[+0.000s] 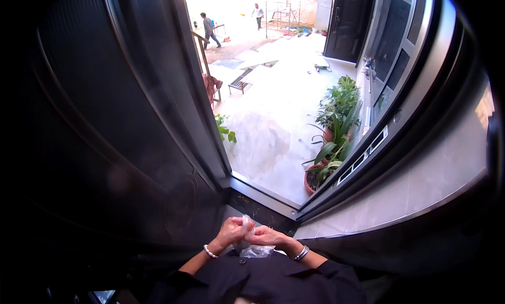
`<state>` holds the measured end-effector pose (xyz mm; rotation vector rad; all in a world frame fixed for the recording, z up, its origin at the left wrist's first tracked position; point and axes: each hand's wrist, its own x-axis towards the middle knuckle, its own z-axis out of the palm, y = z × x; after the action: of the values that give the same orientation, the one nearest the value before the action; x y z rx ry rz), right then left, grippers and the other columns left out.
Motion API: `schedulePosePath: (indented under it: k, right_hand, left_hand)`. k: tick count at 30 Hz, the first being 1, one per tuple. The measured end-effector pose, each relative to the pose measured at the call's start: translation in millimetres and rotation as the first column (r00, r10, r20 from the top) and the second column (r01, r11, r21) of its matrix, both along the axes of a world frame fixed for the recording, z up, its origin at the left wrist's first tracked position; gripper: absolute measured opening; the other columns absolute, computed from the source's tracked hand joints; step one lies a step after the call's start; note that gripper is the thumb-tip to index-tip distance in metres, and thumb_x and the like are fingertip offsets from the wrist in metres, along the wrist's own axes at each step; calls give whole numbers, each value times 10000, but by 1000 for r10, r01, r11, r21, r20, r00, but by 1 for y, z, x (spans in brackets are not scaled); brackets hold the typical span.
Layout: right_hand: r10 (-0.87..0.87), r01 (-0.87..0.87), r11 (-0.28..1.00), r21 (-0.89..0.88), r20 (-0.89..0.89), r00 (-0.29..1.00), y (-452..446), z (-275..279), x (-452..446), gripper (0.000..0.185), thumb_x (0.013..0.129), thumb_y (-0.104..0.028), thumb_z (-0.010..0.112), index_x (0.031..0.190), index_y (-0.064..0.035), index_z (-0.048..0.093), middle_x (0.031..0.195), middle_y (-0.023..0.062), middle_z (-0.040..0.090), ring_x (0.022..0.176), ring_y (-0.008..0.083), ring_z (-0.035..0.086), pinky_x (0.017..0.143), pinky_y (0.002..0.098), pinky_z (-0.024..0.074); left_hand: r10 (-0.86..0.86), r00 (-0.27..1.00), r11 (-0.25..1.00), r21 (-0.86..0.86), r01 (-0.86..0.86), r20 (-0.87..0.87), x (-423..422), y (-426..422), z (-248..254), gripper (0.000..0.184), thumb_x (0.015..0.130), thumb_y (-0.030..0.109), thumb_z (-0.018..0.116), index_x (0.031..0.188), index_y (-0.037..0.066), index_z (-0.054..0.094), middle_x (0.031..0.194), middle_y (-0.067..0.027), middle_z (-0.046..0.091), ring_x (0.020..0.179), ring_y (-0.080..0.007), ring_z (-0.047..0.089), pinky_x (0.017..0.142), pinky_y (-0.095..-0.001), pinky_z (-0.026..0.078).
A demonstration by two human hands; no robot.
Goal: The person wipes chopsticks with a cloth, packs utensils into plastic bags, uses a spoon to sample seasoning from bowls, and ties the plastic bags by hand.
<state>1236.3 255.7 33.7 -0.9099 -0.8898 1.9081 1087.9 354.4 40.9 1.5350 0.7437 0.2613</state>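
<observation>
A clear, crinkled plastic bag [256,251] hangs in front of my dark shirt at the bottom middle. My left hand [232,232] has its fingers closed on the bag's gathered upper part, which sticks up between the two hands. Close beside it, my right hand [264,235] pinches the same plastic, its fingertips nearly touching the left ones. What lies inside the bag cannot be made out. A pale beaded bracelet circles my left wrist, and silvery bangles sit on my right one.
A dark door [142,120] stands at the left. Ahead lies the metal threshold [265,195] with the door frame's strike plate [363,155] at the right. Potted plants [336,120] line the right wall outside; a low slatted rack [239,82] and two people are farther off.
</observation>
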Motion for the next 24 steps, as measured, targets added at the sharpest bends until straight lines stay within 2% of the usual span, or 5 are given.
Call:
schedulePosePath:
  k: [6, 9, 17, 21, 24]
  right_hand:
    - [-77, -145, 874, 464, 427, 901, 18, -36, -4, 122, 852, -186, 568, 844, -75, 619, 706, -31, 562, 655, 72, 521, 593, 267, 462]
    - [99, -63, 981, -183, 196, 976, 25, -15, 3, 205, 851, -170, 579, 965, -2, 607, 844, 31, 610, 752, 94, 570, 656, 248, 474]
    - [11, -1, 989, -151, 66, 998, 28, 21, -11, 277, 846, -272, 614, 950, -15, 600, 821, 15, 603, 739, 64, 555, 633, 208, 438]
    - [-231, 248, 966, -78, 181, 956, 24, -20, -15, 251, 888, -290, 528, 859, -58, 620, 680, -38, 542, 577, 26, 482, 490, 181, 346]
    - [-232, 237, 971, 19, 283, 931, 23, -8, -13, 247, 885, -276, 509, 875, -52, 614, 679, -28, 524, 526, 22, 454, 467, 174, 324]
  left_hand:
    - [35, 924, 953, -290, 83, 380, 18, 16, -7, 348, 777, 355, 610, 800, 9, 637, 757, -36, 631, 666, -101, 575, 640, -232, 455]
    - [-33, 942, 917, -366, 162, 335, 21, 39, -7, 352, 805, 361, 567, 762, 16, 625, 730, -44, 625, 639, -92, 559, 585, -230, 436]
    - [174, 969, 742, -670, -10, 178, 18, 44, -9, 295, 878, 249, 499, 838, -21, 610, 851, -116, 624, 610, -116, 531, 612, -271, 483]
    - [219, 872, 831, -552, 69, 438, -1, 39, 7, 287, 875, 176, 524, 1114, 20, 557, 1039, -158, 603, 864, -161, 596, 781, -295, 493]
    - [-13, 952, 999, -34, 24, 307, -31, 36, 2, 315, 870, 182, 550, 1143, 27, 536, 1079, -102, 603, 973, -180, 576, 844, -305, 472]
